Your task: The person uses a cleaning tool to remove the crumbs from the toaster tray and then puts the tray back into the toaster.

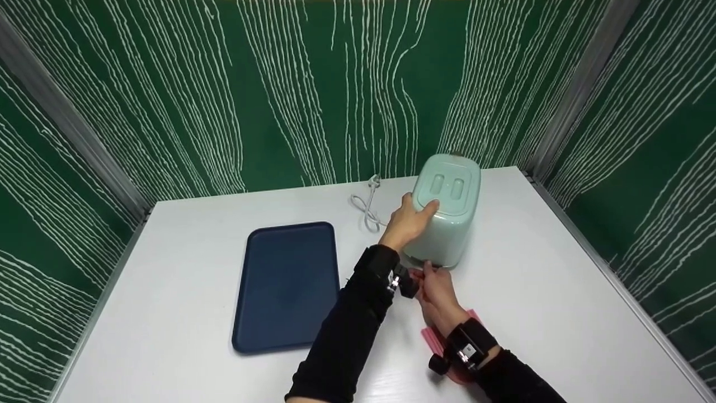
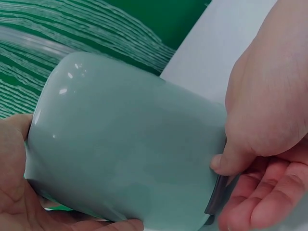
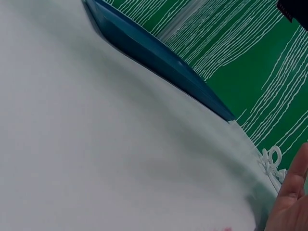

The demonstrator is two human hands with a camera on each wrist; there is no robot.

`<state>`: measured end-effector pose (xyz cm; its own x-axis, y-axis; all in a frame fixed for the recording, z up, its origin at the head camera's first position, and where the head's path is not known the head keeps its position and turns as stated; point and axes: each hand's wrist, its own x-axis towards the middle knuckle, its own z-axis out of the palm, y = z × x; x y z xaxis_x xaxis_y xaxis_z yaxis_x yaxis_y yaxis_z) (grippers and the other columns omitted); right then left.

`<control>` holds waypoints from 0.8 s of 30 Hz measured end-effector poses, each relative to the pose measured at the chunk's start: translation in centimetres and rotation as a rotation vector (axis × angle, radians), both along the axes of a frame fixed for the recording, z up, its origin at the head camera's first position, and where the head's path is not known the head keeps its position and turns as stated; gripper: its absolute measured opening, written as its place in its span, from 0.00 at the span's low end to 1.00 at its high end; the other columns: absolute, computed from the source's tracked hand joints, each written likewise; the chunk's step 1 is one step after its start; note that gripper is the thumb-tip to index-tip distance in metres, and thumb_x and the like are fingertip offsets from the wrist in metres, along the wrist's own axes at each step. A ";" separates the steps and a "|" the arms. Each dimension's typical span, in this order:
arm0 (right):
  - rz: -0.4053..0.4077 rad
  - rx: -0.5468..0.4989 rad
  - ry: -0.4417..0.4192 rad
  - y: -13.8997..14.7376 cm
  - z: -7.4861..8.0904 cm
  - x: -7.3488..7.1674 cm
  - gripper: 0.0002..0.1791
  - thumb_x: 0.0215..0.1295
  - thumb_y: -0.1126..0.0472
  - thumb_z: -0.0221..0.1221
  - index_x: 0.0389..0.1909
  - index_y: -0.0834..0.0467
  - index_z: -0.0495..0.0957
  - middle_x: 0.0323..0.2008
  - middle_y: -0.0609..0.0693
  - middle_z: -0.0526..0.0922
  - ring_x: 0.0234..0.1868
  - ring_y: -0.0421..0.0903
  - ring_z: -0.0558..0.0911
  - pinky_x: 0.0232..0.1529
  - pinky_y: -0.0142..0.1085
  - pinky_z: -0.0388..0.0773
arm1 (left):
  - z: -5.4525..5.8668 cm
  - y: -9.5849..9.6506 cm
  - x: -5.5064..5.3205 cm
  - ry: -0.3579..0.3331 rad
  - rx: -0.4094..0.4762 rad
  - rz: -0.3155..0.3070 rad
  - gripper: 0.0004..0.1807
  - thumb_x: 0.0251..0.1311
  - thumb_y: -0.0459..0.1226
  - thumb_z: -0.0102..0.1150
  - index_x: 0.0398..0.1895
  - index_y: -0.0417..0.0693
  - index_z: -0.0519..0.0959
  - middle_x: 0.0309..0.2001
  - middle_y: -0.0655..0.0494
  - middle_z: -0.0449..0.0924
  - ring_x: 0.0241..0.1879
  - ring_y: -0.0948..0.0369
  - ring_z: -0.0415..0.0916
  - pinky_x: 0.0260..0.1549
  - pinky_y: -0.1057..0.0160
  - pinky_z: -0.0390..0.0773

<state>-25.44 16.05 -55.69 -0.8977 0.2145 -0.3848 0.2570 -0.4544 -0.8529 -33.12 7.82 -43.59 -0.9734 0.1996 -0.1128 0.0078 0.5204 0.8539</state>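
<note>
A mint-green toaster [image 1: 444,238] with a lid bearing two oblong dents stands at the back right of the white table. My left hand [image 1: 407,224] grips its upper left side, thumb on the lid. Low on the near end, my right hand [image 1: 439,288] has its thumb on the bottom edge, its other fingers curled beneath. In the left wrist view that thumb lies against a dark strip [image 2: 217,195] along the toaster's [image 2: 125,139] base. The right wrist view catches only a few fingers [image 3: 288,202] at its corner.
A dark blue tray [image 1: 288,285] lies left of my arms. The toaster's white cord and plug [image 1: 370,210] lie behind my left hand. Under my right forearm is a pink ridged thing [image 1: 433,340], partly covered. Green walls with white lines [image 1: 358,89] enclose the table.
</note>
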 end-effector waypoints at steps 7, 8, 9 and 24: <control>0.001 0.049 -0.009 -0.1 0.3 0.3 0.18 0.90 0.57 0.33 0.63 0.65 0.64 0.31 0.46 0.81 0.24 0.35 0.76 0.19 0.26 0.65 | 0.3 -0.2 0.3 -0.005 0.039 -0.020 0.38 0.79 0.60 0.50 0.81 0.49 0.60 0.72 0.41 0.77 0.72 0.49 0.76 0.70 0.49 0.75; 0.003 0.059 -0.008 -0.1 0.3 0.4 0.18 0.90 0.57 0.33 0.63 0.65 0.64 0.30 0.46 0.81 0.23 0.34 0.75 0.19 0.26 0.65 | 0.3 -0.2 0.3 -0.004 0.042 -0.019 0.38 0.79 0.60 0.50 0.81 0.49 0.61 0.72 0.41 0.77 0.72 0.48 0.76 0.69 0.49 0.75; 0.006 0.071 -0.006 -0.2 0.4 0.4 0.19 0.90 0.58 0.33 0.62 0.66 0.65 0.30 0.45 0.81 0.22 0.34 0.73 0.19 0.26 0.64 | 0.3 -0.1 0.3 -0.005 0.043 -0.018 0.38 0.79 0.60 0.50 0.81 0.49 0.61 0.72 0.41 0.77 0.72 0.48 0.76 0.69 0.49 0.75; -0.005 0.014 -0.019 0.3 0.8 0.8 0.17 0.90 0.58 0.37 0.61 0.67 0.66 0.28 0.48 0.86 0.19 0.33 0.74 0.17 0.25 0.68 | 0.1 -0.4 0.1 0.009 0.036 -0.044 0.38 0.79 0.60 0.50 0.81 0.48 0.61 0.72 0.41 0.76 0.72 0.48 0.75 0.70 0.49 0.75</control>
<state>-24.62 16.33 -54.85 -0.8892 0.2245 -0.3987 0.2708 -0.4440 -0.8541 -32.98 7.37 -43.48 -0.9646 0.2458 -0.0957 0.0380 0.4885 0.8717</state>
